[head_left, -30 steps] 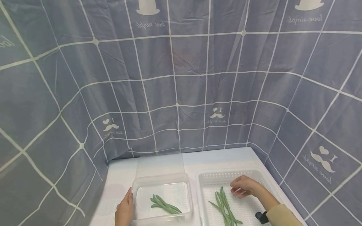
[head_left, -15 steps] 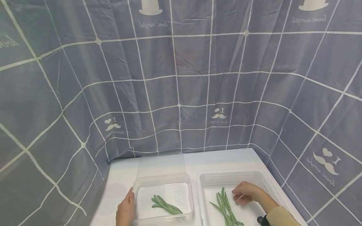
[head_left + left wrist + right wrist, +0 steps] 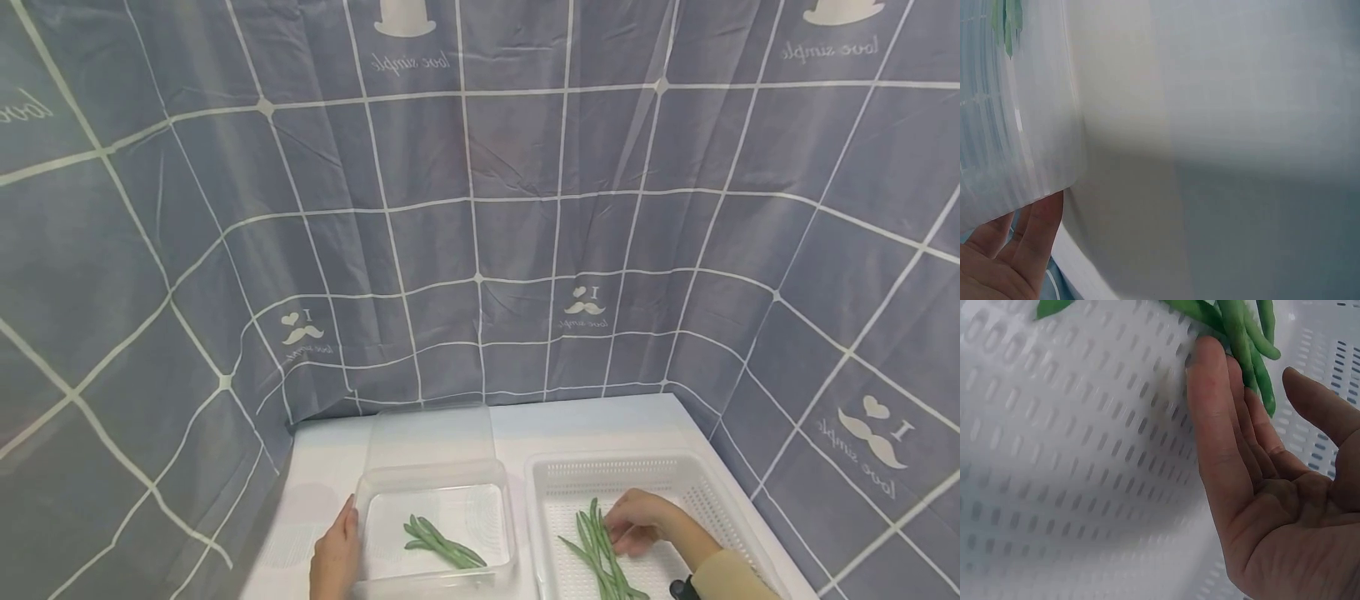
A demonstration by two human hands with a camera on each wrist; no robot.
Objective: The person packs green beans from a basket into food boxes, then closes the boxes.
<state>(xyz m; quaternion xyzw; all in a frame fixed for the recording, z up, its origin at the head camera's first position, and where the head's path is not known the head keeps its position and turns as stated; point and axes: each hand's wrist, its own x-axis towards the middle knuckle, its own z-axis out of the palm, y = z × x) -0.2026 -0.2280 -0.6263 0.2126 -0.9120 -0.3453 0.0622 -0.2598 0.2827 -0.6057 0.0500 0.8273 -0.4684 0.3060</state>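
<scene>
My left hand (image 3: 336, 557) lies along the left side of a clear plastic container (image 3: 431, 477). In the left wrist view, its fairly straight fingers (image 3: 1038, 234) touch the container's edge. A small bunch of green beans (image 3: 444, 546) lies in that container. On the right, more green beans (image 3: 597, 554) lie in a white perforated basket (image 3: 611, 471). My right hand (image 3: 643, 521) is inside the basket, at the right side of these beans. The right wrist view shows its fingers (image 3: 1213, 412) extended at the bean tips, the thumb apart, and nothing pinched between them.
Behind the clear container a flat translucent lid-like sheet (image 3: 431, 433) lies on the white table (image 3: 585, 417). A grey checked curtain (image 3: 517, 242) encloses the table at the back and sides. The basket's raised walls surround the right hand.
My right hand has moved left and slightly down within the basket, from a gap beside the beans to right at them. The left hand stays at the container.
</scene>
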